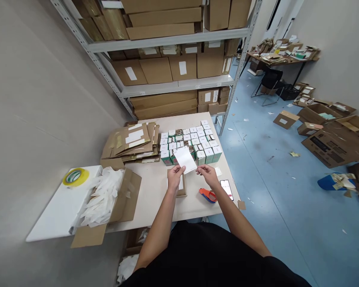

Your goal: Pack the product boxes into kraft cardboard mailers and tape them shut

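The person's left hand and right hand pinch a white paper slip by opposite edges, holding it flat and steady above rows of small green-and-white cartons.

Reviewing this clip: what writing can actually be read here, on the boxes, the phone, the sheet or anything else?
Nothing can be read for certain.
Small boxes: marks on their white tops, too small to read.
Phone: writing on the screen, too small to read.
White sheet, between left hand and right hand: no writing shows.
Shelf cartons: white labels, nothing legible.
Floor carton: dark print, too blurred.
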`<action>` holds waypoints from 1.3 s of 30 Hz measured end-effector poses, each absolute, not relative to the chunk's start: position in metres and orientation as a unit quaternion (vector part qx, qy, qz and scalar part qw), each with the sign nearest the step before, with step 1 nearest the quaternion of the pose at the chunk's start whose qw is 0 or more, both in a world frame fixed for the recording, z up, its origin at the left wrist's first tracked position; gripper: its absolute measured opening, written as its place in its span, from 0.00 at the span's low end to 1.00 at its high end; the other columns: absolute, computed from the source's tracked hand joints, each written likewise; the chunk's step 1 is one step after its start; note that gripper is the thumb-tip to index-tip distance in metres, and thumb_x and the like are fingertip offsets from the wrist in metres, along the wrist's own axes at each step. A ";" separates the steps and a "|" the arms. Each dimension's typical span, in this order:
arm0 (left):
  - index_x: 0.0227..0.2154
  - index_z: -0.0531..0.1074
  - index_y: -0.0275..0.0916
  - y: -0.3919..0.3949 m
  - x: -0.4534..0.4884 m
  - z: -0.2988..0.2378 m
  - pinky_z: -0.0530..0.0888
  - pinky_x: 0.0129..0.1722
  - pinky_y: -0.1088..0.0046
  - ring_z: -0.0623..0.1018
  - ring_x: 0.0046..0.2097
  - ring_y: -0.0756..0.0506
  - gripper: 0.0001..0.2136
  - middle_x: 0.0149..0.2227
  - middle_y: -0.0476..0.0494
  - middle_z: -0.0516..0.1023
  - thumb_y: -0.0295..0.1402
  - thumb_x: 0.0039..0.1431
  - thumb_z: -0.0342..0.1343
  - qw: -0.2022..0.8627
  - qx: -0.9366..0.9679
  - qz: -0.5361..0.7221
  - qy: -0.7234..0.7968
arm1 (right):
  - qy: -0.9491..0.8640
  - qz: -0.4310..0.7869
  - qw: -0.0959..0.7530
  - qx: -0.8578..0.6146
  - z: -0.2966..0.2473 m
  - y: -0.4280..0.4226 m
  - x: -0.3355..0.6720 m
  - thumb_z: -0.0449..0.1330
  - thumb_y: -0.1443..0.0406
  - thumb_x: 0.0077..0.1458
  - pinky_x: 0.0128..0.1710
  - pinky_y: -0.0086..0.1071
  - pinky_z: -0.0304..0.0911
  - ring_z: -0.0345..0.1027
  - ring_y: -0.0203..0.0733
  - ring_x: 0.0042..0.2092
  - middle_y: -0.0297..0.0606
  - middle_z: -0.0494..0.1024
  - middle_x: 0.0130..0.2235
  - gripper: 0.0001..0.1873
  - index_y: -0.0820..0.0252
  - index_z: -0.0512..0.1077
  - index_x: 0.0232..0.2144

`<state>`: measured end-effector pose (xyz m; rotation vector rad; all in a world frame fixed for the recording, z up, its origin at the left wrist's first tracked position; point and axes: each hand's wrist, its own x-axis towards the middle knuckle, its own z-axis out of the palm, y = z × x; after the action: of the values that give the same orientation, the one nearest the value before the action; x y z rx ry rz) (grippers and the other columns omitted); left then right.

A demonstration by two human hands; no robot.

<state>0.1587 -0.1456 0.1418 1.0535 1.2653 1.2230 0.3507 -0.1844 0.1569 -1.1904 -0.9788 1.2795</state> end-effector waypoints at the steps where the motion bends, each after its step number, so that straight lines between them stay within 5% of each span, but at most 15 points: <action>1: 0.35 0.80 0.39 -0.145 0.158 0.143 0.76 0.43 0.69 0.80 0.42 0.43 0.16 0.37 0.43 0.83 0.46 0.51 0.70 0.516 0.440 0.510 0.528 | -0.412 0.539 0.538 -0.500 0.158 -0.183 0.350 0.66 0.53 0.54 0.42 0.38 0.69 0.75 0.43 0.37 0.39 0.83 0.36 0.14 0.56 0.78 0.35; 9: 0.37 0.80 0.37 -0.144 0.160 0.148 0.76 0.44 0.67 0.81 0.43 0.42 0.18 0.37 0.42 0.83 0.46 0.50 0.70 0.529 0.432 0.504 0.529 | -0.405 0.542 0.543 -0.498 0.156 -0.176 0.346 0.67 0.51 0.52 0.42 0.39 0.70 0.75 0.43 0.35 0.38 0.81 0.32 0.15 0.57 0.76 0.32; 15: 0.58 0.74 0.41 -0.146 0.159 0.153 0.77 0.45 0.66 0.81 0.45 0.43 0.35 0.49 0.38 0.82 0.42 0.46 0.74 0.430 0.461 0.488 0.604 | -0.414 0.542 0.550 -0.483 0.164 -0.178 0.347 0.66 0.50 0.54 0.42 0.38 0.68 0.75 0.43 0.37 0.38 0.81 0.34 0.16 0.56 0.76 0.33; 21: 0.44 0.84 0.42 -0.155 0.168 0.172 0.79 0.46 0.62 0.82 0.47 0.39 0.18 0.48 0.38 0.83 0.46 0.54 0.69 0.470 0.608 0.418 0.485 | -0.456 0.540 0.547 -0.449 0.166 -0.177 0.342 0.66 0.49 0.56 0.42 0.37 0.67 0.72 0.43 0.39 0.36 0.79 0.34 0.16 0.54 0.76 0.33; 28: 0.40 0.84 0.37 -0.151 0.171 0.165 0.78 0.47 0.61 0.82 0.44 0.38 0.24 0.40 0.39 0.86 0.55 0.57 0.62 0.526 0.496 0.468 0.508 | -0.478 0.546 0.549 -0.414 0.164 -0.179 0.339 0.66 0.50 0.57 0.47 0.37 0.66 0.71 0.44 0.45 0.39 0.79 0.48 0.15 0.54 0.75 0.32; 33: 0.45 0.83 0.36 -0.155 0.169 0.155 0.76 0.53 0.58 0.82 0.50 0.36 0.33 0.46 0.34 0.84 0.64 0.59 0.54 0.607 0.441 0.464 0.470 | -0.444 0.562 0.553 -0.426 0.159 -0.180 0.339 0.65 0.51 0.58 0.50 0.40 0.66 0.71 0.46 0.49 0.41 0.78 0.53 0.14 0.54 0.74 0.33; 39: 0.44 0.83 0.35 -0.160 0.164 0.156 0.77 0.51 0.60 0.82 0.46 0.38 0.27 0.41 0.38 0.85 0.51 0.46 0.72 0.572 0.456 0.473 0.490 | -0.478 0.571 0.530 -0.405 0.151 -0.179 0.335 0.64 0.53 0.59 0.51 0.40 0.66 0.72 0.46 0.51 0.41 0.78 0.53 0.13 0.54 0.73 0.31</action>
<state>0.1641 -0.1596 0.1560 1.0704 1.1497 1.1090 0.3345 -0.1794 0.1513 -0.9674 -1.1417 1.3636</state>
